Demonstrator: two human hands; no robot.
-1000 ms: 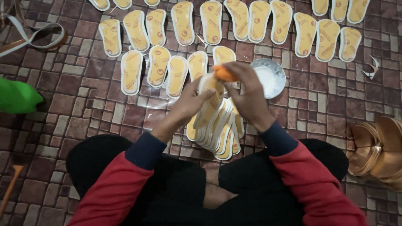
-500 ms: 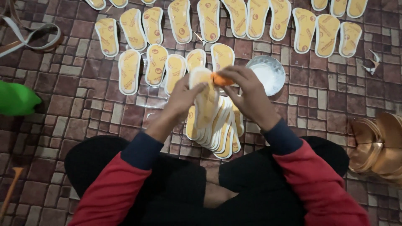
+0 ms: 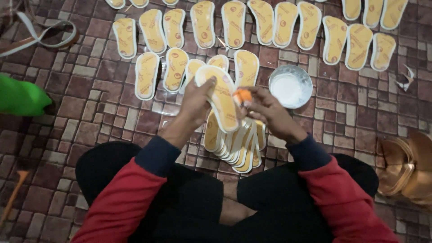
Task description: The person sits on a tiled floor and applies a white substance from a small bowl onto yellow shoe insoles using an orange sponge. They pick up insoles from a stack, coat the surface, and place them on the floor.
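the person wears a long-sleeved top with bright red upper sleeves that end in dark navy cuffs at each wrist. the left hand (image 3: 195,105) and the right hand (image 3: 270,112) are bare, with no gloves, rings or watch in sight. the legs are covered in plain black trousers, loose and unmarked, with soft folds in the cloth. a bare foot shows between them.

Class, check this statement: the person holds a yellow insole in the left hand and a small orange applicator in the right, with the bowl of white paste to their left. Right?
Not quite. The head view shows the bowl to their right, beside the right hand. The left hand does hold the insole, the right the orange applicator.
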